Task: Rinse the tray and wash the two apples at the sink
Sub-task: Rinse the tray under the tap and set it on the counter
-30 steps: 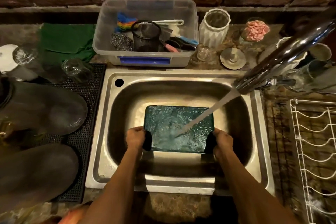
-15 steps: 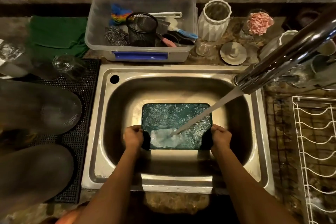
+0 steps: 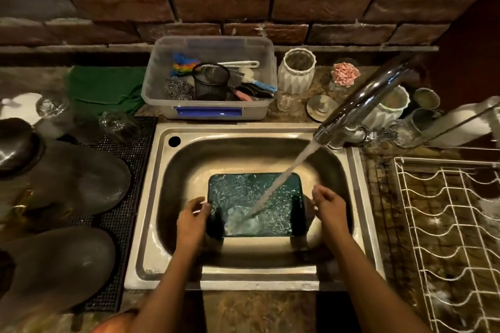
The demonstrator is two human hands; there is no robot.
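The dark green tray (image 3: 251, 192) lies flat on the bottom of the steel sink (image 3: 151, 197). A slanting stream from the chrome faucet (image 3: 359, 105) hits its near half, and water covers its surface. My left hand (image 3: 192, 216) hovers at the tray's left edge, fingers loosely curled and thumb tip right by the rim. My right hand (image 3: 328, 203) is just off the tray's right edge, fingers loosely curled, with a small gap to the rim. No apple is clearly in view.
Behind the sink stands a clear plastic tub (image 3: 208, 113) with brushes, a scourer and a mesh cup. A white vase (image 3: 296, 73) stands beside it. A white wire rack (image 3: 446, 224) is on the right. Dark plates (image 3: 67, 184) lie on a black mat on the left. An orange-red rounded shape (image 3: 116, 324) shows at the bottom edge.
Both hands have let go of the tray's near corners and slid up along its sides. The tray now rests on the sink bottom. The camera has tilted up towards the brick wall.
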